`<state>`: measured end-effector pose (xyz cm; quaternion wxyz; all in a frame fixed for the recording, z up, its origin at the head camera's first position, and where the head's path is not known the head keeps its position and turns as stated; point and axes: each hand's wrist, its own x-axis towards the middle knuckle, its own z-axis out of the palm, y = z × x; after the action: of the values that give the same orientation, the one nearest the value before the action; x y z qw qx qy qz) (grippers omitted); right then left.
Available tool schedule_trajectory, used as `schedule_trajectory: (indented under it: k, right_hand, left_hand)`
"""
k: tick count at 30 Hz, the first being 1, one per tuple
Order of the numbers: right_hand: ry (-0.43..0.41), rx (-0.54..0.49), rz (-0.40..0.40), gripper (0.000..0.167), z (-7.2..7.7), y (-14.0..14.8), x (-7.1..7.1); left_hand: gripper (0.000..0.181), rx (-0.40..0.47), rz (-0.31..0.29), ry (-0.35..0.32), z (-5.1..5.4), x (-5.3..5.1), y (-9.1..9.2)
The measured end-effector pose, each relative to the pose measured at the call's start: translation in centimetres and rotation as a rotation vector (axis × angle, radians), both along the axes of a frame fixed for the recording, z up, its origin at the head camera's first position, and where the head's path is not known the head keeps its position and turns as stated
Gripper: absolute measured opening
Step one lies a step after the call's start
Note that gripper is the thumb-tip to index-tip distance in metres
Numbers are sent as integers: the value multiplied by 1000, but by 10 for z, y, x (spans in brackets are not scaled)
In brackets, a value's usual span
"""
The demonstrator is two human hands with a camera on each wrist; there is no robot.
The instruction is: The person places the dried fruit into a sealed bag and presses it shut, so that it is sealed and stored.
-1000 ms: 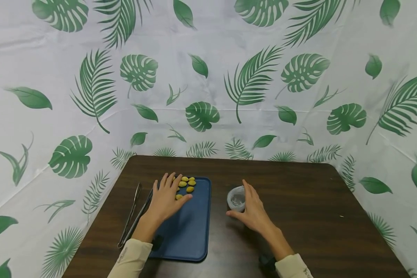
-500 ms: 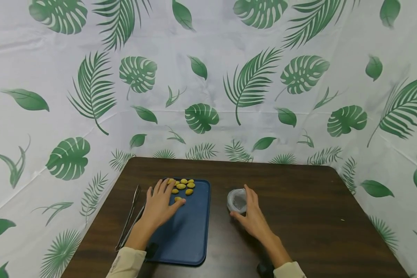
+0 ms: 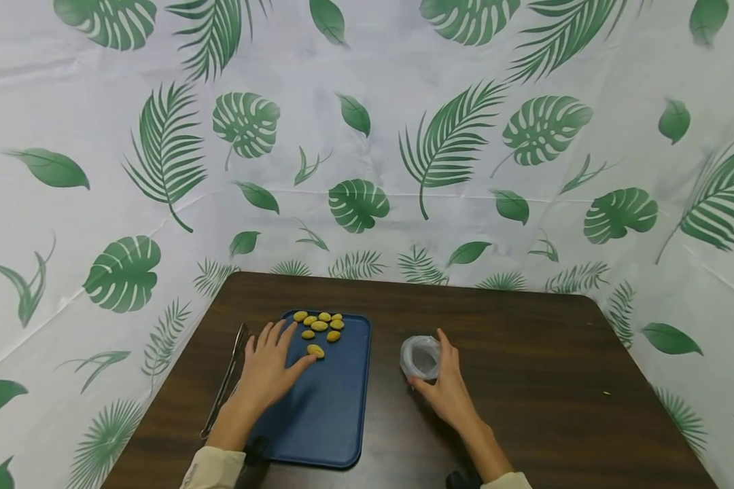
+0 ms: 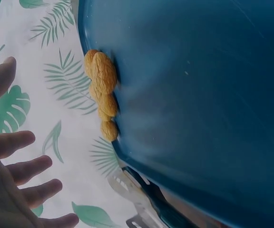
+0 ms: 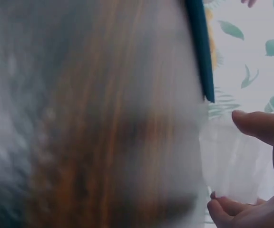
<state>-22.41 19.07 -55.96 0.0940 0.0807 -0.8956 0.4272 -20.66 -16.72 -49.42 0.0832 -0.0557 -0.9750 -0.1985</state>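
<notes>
Fingers spread, my left hand (image 3: 266,373) hovers over the left side of a dark blue tray (image 3: 324,414) in the head view and holds nothing. Several wrinkled, yellow-brown, nut-like pieces (image 3: 319,327) lie toward the tray's far end; one (image 3: 315,351) sits nearer, by the left thumb. Right of the tray stands a small clear plastic cup (image 3: 420,358). My right hand (image 3: 449,394) grips its right side, thumb in front and fingers behind. In the right wrist view the cup (image 5: 234,161) shows between thumb and fingers. Its inside is hard to make out.
Metal tongs (image 3: 225,384) lie along the tray's left side, partly hidden by the left arm. Everything rests on a dark wooden table (image 3: 526,373). A leaf-patterned cloth (image 3: 355,156) hangs behind it. A tiny pale scrap (image 3: 607,392) lies at the right.
My left hand has drawn back left and toward me, uncovering more of the yellow-brown pieces. My right hand has closed in on the cup, its thumb now at the cup's near side.
</notes>
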Motion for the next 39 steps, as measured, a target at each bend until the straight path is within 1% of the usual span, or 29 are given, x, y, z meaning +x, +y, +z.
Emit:
schedule_trajectory:
  k: [2,7,10,15,18,20,23,26,30,33,37,39]
  right_hand:
    - [1,-21,5,114,-3,1,1]
    - [-6,-112,38,116,-10,3,2]
    - [-14,-157,53,119,-15,4,2]
    - [-27,-172,66,124,-21,6,2]
    - [-44,-173,57,125,-22,7,2]
    - [-56,-169,49,122,-22,8,1]
    - [-73,-159,46,112,-21,9,1]
    - [-76,-159,60,104,-19,9,0]
    - [-90,-167,74,106,-18,11,0]
    - [-124,-181,81,108,-19,13,-1]
    - [-159,-195,72,106,-19,14,1]
    - [-163,-195,66,103,-18,14,1]
  left_hand:
    - [82,-6,5,-5,0,3,-3]
    - [83,-6,30,-26,1,10,-10]
    - [84,-1,50,-25,0,13,-14]
    - [84,8,72,-15,-3,19,-21]
    - [84,6,84,-17,-3,21,-25]
    - [84,8,94,-20,-3,22,-27]
    - [84,15,105,-24,-3,23,-29]
    - [84,21,114,-34,-2,24,-32]
    - [83,20,121,-43,-4,25,-34]
    - [82,22,127,-50,-7,26,-37]
    - [83,24,143,-70,-9,25,-41]
    - [82,24,153,-80,-10,23,-44]
